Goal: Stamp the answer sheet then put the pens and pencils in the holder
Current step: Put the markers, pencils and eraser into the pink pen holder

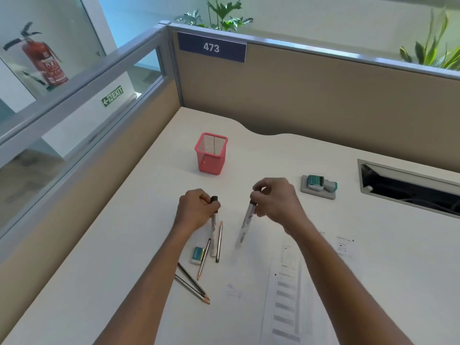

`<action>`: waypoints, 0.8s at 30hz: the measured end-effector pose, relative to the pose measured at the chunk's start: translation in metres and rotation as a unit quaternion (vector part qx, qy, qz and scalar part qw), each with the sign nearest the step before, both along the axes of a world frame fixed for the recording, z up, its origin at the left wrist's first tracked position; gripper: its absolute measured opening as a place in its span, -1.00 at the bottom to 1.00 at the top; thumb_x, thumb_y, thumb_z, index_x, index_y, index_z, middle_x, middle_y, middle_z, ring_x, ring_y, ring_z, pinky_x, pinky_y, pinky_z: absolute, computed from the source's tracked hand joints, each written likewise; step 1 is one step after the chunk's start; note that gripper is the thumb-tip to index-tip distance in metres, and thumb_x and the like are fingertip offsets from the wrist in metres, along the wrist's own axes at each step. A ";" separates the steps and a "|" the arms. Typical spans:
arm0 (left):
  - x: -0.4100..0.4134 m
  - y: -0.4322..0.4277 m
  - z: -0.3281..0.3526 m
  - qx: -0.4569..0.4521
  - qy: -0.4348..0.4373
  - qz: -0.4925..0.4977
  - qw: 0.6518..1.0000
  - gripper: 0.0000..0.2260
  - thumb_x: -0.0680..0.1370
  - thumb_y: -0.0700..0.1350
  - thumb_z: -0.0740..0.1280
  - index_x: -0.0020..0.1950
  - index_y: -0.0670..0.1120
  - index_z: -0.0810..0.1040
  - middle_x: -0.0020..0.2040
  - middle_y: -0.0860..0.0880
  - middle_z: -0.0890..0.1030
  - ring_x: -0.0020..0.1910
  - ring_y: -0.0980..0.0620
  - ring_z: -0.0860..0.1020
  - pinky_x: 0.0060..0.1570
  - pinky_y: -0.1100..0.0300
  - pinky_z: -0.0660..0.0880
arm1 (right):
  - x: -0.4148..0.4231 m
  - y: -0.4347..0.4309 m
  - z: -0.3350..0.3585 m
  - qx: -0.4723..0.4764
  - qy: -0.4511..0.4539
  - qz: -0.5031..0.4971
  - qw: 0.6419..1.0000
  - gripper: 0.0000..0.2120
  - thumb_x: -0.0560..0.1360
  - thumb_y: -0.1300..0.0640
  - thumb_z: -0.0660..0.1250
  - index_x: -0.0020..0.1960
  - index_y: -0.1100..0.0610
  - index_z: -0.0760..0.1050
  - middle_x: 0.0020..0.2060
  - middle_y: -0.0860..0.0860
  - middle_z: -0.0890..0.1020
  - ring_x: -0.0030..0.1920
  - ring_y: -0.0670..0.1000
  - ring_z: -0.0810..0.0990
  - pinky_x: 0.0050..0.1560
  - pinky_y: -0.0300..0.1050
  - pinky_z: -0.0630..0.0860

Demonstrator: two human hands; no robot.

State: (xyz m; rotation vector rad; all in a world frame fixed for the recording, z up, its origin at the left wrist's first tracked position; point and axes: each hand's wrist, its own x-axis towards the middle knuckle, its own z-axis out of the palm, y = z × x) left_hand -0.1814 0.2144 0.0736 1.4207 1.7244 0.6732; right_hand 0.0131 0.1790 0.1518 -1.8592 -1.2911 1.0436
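1. With the stamp parked on its pad at far right and the answer sheet lying near, seems past stamping and into gathering pens.
2. Left hand clenched around a pen, tip down among the pencils.
3. Right hand pinching a second pen, lifted off the desk.
4. Next, probably: carry both to the pink holder, far and centre, and drop in upright.
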 end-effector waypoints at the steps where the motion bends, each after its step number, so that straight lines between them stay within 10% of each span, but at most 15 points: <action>1: -0.003 0.003 0.010 0.013 -0.040 0.017 0.999 -0.90 0.39 -0.16 0.48 -0.19 -0.11 0.59 -0.30 -0.09 0.66 -0.30 -0.04 0.66 -0.27 0.12 0.58 | 0.004 0.006 0.013 0.033 0.018 -0.011 0.999 -0.93 0.42 0.28 0.35 -0.13 0.22 0.60 -0.33 0.18 0.68 -0.42 0.12 0.67 -0.26 0.05 0.65; 12: -0.047 0.092 0.117 0.359 -0.183 0.120 0.907 -0.92 0.49 -0.16 0.38 -0.05 -0.08 0.65 -0.30 0.08 0.66 -0.29 0.07 0.66 -0.16 0.11 0.64 | -0.003 0.049 0.041 0.281 0.207 -0.082 0.934 -0.86 0.53 0.33 0.37 0.08 0.30 0.55 -0.17 0.13 0.66 -0.16 0.12 0.73 -0.18 -0.06 0.66; 24: -0.025 0.156 0.080 0.321 -0.122 0.117 0.932 -0.87 0.47 -0.14 0.36 -0.03 -0.13 0.64 -0.26 0.01 0.65 -0.34 0.24 0.59 -0.17 0.25 0.56 | -0.035 0.096 0.003 0.292 0.096 -0.040 0.951 -0.87 0.47 0.33 0.41 0.02 0.25 0.57 -0.19 0.06 0.65 -0.20 0.07 0.70 -0.11 0.07 0.65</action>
